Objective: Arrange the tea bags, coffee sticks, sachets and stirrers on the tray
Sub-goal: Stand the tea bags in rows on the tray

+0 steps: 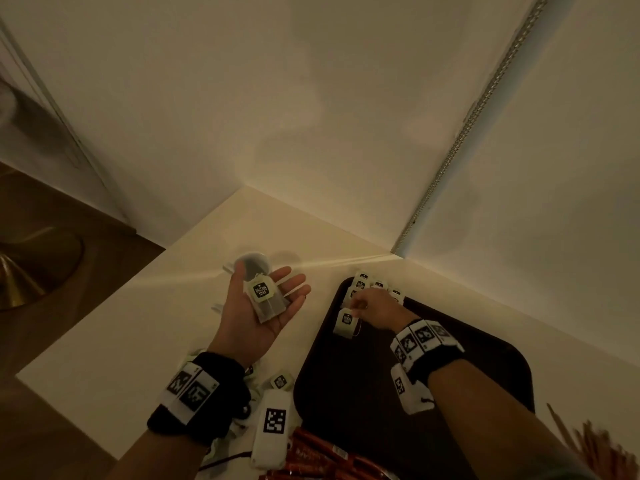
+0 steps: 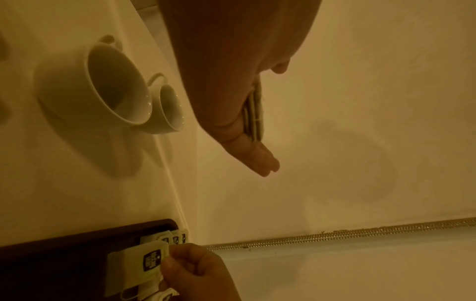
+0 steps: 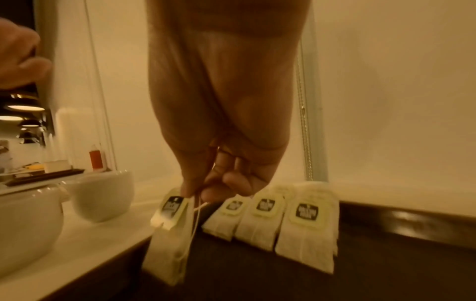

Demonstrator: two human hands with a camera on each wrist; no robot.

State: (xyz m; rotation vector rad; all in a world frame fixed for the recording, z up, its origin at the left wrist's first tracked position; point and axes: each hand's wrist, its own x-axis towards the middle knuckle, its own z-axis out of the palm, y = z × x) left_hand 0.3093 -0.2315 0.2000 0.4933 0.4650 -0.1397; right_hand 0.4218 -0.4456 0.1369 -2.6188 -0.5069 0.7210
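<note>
- The right hand point(image 1: 375, 311) reaches over the far left corner of the dark tray point(image 1: 485, 368), thumb and fingertips point(image 3: 190, 187) pinching the top of a tea bag point(image 3: 170, 234) by its tag and string.
- That pinched tea bag hangs nearly upright, its lower end close to the tray floor; whether it touches is unclear. It is a pale paper pouch with a cream tag bearing a black printed label, and a thin white string runs down beside it.
- A row of tea bags point(image 3: 260, 220) of the same kind leans at the tray's far edge, side by side and overlapping slightly, labels facing the near side. The pinched bag sits just left of this row.
- The left hand point(image 1: 263, 306) is held palm up over the white counter point(image 1: 121, 327), left of the tray, fingers straight and relaxed. A small stack of tea bags point(image 1: 266, 301) lies flat across the palm, the top tag label upward; the left wrist view shows their edges against the palm.
- Two white cups point(image 2: 134, 95) stand on the counter beyond the left hand, just beside each other.
- A loose tea bag point(image 1: 282, 381) lies on the counter near the tray's left edge.
- Red coffee sticks point(image 1: 322, 455) are piled at the near edge, by the tray's near left corner.
- Thin brown stirrers point(image 1: 588, 441), blurred, show at the near right.
</note>
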